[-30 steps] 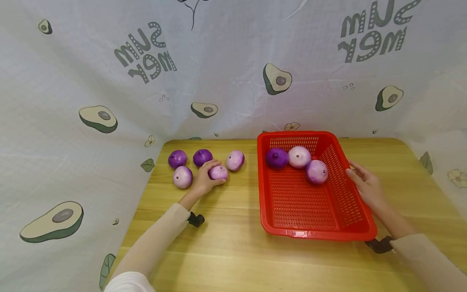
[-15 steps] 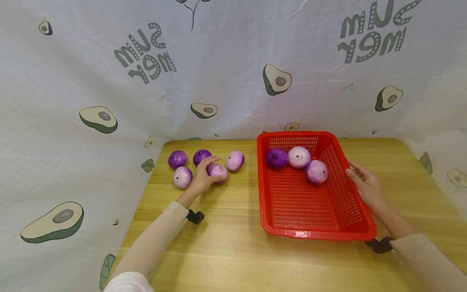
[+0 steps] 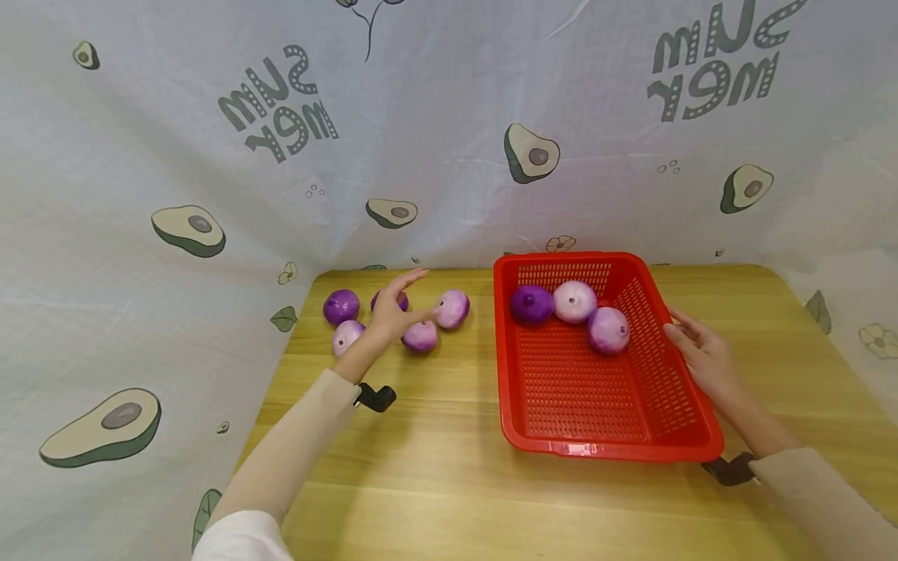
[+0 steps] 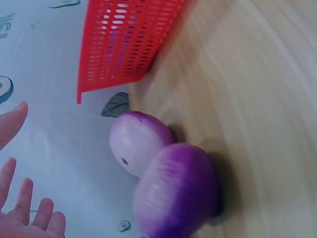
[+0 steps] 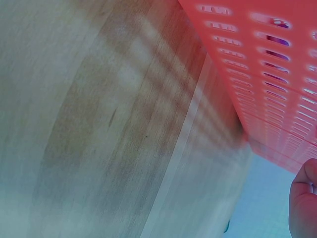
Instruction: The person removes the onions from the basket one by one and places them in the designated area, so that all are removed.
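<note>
My left hand [image 3: 390, 315] is held above the onions at the left of the table, its fingers spread and nothing in its grasp. Just below the thumb lies a pale purple onion [image 3: 421, 338]; another pale one [image 3: 453, 309] sits to its right. Partly behind the hand is a dark purple onion [image 3: 403, 301]. In the left wrist view, the nearer onion [image 4: 176, 193] shows apart from the fingers [image 4: 24, 198]. My right hand [image 3: 707, 362] grips the right rim of the red plastic basket [image 3: 610, 450], where 3 onions [image 3: 609, 330] lie towards the back.
At the far left, a dark purple onion [image 3: 341, 307] and a whitish one [image 3: 347, 337] lie beside my left wrist. The wooden table [image 3: 449, 467] ends at a white avocado-print cloth [image 3: 449, 156] along the back and sides.
My left hand has let go of the pale onion and lifted up and back, its fingers spreading. That onion stays on the table. The right hand and basket have not moved.
</note>
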Tool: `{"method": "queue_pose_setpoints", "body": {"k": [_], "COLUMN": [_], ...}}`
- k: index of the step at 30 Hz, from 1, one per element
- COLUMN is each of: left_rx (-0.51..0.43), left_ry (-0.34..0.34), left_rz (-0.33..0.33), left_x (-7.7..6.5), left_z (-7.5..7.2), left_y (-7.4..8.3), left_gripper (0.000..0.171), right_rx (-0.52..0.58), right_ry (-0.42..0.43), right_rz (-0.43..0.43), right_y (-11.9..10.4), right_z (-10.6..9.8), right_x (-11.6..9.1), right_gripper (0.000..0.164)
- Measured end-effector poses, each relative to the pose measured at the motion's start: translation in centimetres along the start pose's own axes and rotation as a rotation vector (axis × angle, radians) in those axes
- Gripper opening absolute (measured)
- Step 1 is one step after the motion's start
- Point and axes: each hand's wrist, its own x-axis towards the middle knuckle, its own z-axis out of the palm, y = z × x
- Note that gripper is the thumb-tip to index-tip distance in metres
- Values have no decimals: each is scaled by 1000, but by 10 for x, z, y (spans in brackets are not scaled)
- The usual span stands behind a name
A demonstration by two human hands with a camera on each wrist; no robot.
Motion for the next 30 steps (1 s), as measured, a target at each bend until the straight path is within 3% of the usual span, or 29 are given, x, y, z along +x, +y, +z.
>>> {"method": "queue_pose_setpoints", "body": {"k": [12, 22, 30], "left_rx": [-107, -86, -119], "left_ry": [-134, -268, -354], "left_rz": [32, 77, 61], "left_x": [20, 40, 52], "left_z": [21, 56, 86], "left_y": [40, 71, 84], "left_gripper": [69, 74, 76], "right_rx": [-13, 20, 4], "right_ry": [14, 7, 7], "right_rz": [8, -7, -11], "right_y": [0, 0, 0], "right_z": [0, 0, 0], "right_x": [0, 1, 1], "right_gripper": [57, 56, 56]}}
